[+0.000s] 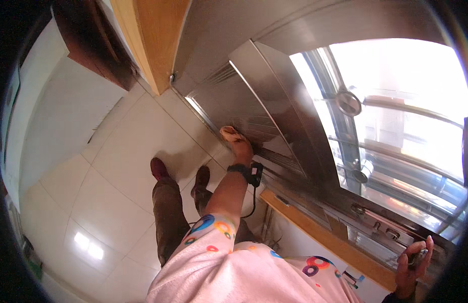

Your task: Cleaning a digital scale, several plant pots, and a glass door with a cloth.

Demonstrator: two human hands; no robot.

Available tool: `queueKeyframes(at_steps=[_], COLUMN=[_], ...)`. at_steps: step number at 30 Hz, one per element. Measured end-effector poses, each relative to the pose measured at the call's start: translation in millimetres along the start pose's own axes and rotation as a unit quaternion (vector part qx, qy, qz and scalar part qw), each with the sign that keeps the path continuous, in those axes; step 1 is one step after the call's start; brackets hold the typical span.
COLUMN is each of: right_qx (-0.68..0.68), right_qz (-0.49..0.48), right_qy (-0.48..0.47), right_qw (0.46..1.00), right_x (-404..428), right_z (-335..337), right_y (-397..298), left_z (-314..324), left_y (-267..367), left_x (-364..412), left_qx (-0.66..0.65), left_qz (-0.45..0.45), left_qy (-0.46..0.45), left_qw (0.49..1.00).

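A brown metal door (226, 94) stands in front of me, its lower panel ribbed with raised strips. My left hand (241, 148) presses a crumpled peach-coloured cloth (230, 133) against the bottom of that panel, near the floor. The fingers are partly hidden by the hand itself. At the lower right, my right hand (410, 265) curls around a shiny metal handle (419, 259) by the door's edge; how firmly it grips is hard to see. A lock fitting (392, 233) sits on the door edge close to that hand.
Bright glass with metal bars (393, 106) fills the door's upper part. A wooden frame (325, 236) runs behind the door edge; another wooden post (156, 41) stands beyond its far end. My shoes (158, 169) are on the tiled floor (116, 181). A wired black device (256, 174) is strapped to my left wrist.
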State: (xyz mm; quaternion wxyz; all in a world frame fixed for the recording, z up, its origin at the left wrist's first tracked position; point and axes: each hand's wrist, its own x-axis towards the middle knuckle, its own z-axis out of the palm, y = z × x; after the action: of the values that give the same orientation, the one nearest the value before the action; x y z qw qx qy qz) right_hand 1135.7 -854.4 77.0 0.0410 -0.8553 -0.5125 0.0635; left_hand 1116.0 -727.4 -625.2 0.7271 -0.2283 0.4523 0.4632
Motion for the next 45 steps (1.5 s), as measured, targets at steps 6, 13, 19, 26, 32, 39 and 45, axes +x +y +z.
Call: queueKeyframes(at_steps=[6, 13, 19, 26, 32, 39, 45], right_qx=[-0.122, -0.024, 0.037, 0.078, 0.054, 0.071, 0.031], right_qz=[-0.195, -0.197, -0.267, -0.33, -0.305, -0.263, -0.327], right_qy=[-0.074, -0.086, -0.083, 0.007, 0.039, 0.056, 0.133], right_qw=[0.97, 0.976, 0.96, 0.941, 0.95, 0.96, 0.935], right_x=[40.1, 54.2, 51.3, 53.8, 48.5, 50.2, 59.8], right_z=[14.0, 26.0, 18.8, 26.1, 30.5, 40.1, 51.5], right_y=[-33.4, -64.3, -81.2, -61.0, -56.4, -52.7, -35.7], left_z=[23.0, 57.7, 92.6, 181.1, 169.5, 158.4, 190.6], left_y=[-18.5, 0.2, 8.7, 170.5, 218.2, 262.5, 301.6], left_x=[-83.1, -187.4, -253.6, -418.5, -428.5, -413.1, -429.0], left_qx=[-0.033, -0.062, 0.259, 0.494, 0.598, 0.561, 0.6], left_qz=[-0.131, -0.236, -0.245, -0.28, -0.227, -0.245, -0.204], left_qy=[-0.069, -0.192, -0.237, -0.415, -0.429, -0.419, -0.415], left_qw=[0.988, 0.95, 0.904, 0.711, 0.637, 0.671, 0.652])
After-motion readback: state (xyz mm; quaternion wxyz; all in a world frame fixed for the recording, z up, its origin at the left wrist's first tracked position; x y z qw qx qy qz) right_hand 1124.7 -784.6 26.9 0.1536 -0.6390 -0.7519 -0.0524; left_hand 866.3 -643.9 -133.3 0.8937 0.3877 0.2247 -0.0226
